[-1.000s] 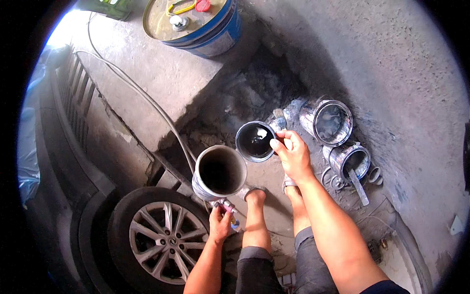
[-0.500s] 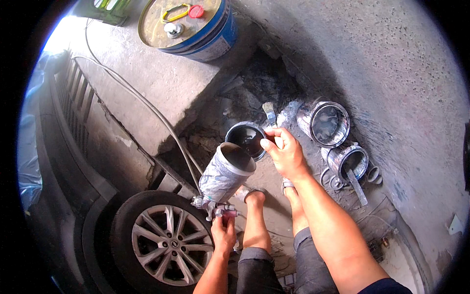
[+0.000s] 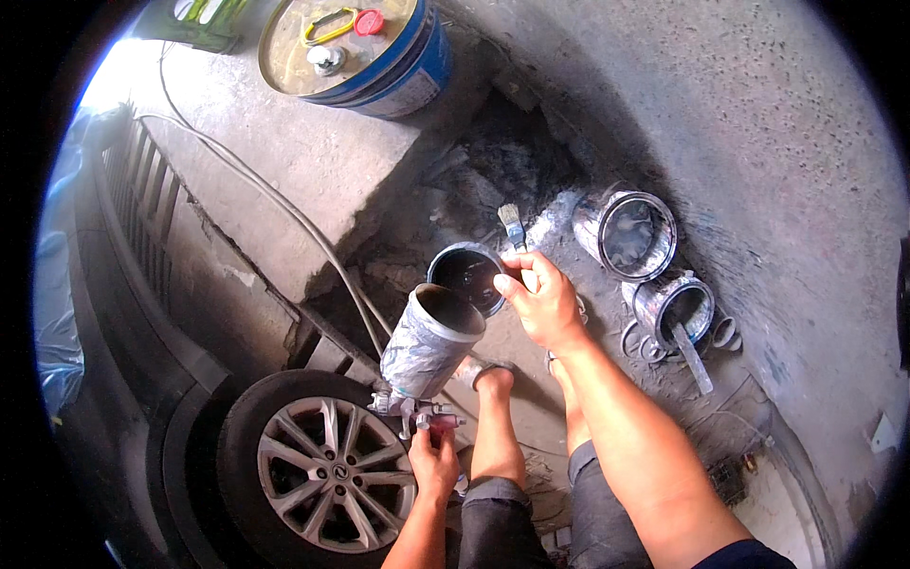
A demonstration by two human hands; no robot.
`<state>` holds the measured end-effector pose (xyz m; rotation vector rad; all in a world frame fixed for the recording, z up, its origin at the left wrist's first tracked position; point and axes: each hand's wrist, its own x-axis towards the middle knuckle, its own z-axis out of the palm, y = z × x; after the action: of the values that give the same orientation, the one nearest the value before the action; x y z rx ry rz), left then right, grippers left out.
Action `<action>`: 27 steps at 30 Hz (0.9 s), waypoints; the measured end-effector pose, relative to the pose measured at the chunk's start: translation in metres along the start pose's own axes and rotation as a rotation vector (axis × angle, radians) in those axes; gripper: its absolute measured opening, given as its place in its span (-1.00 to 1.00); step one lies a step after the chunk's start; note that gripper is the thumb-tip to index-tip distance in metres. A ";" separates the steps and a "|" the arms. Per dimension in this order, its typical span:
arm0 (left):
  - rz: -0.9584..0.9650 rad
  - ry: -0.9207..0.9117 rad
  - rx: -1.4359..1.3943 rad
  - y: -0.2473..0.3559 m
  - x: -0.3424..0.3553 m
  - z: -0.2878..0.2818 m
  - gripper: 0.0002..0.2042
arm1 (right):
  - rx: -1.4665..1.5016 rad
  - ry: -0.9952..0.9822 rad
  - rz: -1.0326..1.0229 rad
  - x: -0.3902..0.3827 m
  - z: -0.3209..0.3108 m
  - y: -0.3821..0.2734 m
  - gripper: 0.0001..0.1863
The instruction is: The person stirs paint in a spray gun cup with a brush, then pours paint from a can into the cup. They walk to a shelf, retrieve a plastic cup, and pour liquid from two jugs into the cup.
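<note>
My left hand (image 3: 434, 460) is closed on a spray gun (image 3: 428, 417), whose grey, paint-stained cup (image 3: 417, 351) sits on top, tilted, with its open mouth up and to the right. My right hand (image 3: 545, 308) pinches the rim of a small round pot (image 3: 460, 270) of dark liquid, just behind the cup's mouth. A paintbrush (image 3: 512, 223) with pale bristles stands up from my right fingers, its handle partly hidden by them. Whether the cup and pot touch I cannot tell.
Two paint-smeared cans (image 3: 592, 237) (image 3: 649, 308), one with a stir stick (image 3: 692, 360), lie at the right. A blue drum (image 3: 417, 71) stands on a concrete step (image 3: 284, 171) crossed by hoses (image 3: 237, 163). A car wheel (image 3: 299, 441) is at left, my legs (image 3: 498, 427) below.
My left hand has tilted the spray gun's cup from upright to leaning rightward. My right hand has moved the pot and brush leftward, closer behind the cup's mouth.
</note>
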<state>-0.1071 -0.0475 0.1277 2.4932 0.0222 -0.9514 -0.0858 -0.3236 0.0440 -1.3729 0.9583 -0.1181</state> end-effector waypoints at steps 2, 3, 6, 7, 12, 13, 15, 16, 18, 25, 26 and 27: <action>0.024 -0.012 -0.020 -0.004 0.001 -0.001 -0.92 | 0.007 0.002 0.005 -0.001 0.002 0.000 -0.69; -0.021 -0.055 -0.097 -0.009 0.001 -0.002 -0.91 | 0.011 0.001 0.008 -0.002 0.003 -0.001 -0.69; -0.130 -0.160 -0.288 -0.030 0.009 -0.003 -0.89 | 0.028 -0.001 0.029 -0.005 0.005 -0.003 -0.71; -0.149 -0.177 -0.323 -0.035 0.014 -0.003 -0.88 | 0.053 -0.001 0.044 -0.005 0.006 -0.003 -0.71; -0.143 -0.083 -0.279 -0.013 0.043 -0.003 -0.84 | 0.148 0.020 0.073 -0.010 0.013 0.005 -0.72; -0.135 -0.094 -0.270 -0.008 0.052 -0.005 -0.83 | 0.173 0.022 0.067 -0.010 0.013 0.013 -0.72; -0.121 -0.116 -0.322 -0.009 0.065 -0.007 -0.83 | 0.147 0.023 0.116 -0.013 0.016 0.006 -0.71; -0.100 -0.119 -0.342 -0.001 0.072 -0.008 -0.82 | 0.131 0.027 0.140 -0.014 0.016 0.004 -0.70; 0.073 -0.111 -0.436 0.007 0.089 -0.005 -0.84 | 0.187 0.037 0.156 -0.018 0.020 0.006 -0.68; 0.139 -0.062 -0.683 0.056 0.127 -0.005 -0.82 | 0.249 0.014 0.257 -0.036 0.034 -0.010 -0.64; 0.143 -0.061 -0.702 0.057 0.128 -0.005 -0.83 | 0.258 0.006 0.262 -0.037 0.035 -0.010 -0.64; 0.128 -0.075 -0.717 0.058 0.127 -0.006 -0.85 | 0.251 -0.002 0.247 -0.037 0.035 -0.009 -0.63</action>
<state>0.0037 -0.1153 0.0758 1.7771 0.1500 -0.8000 -0.0829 -0.2769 0.0669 -1.0167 1.0650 -0.0481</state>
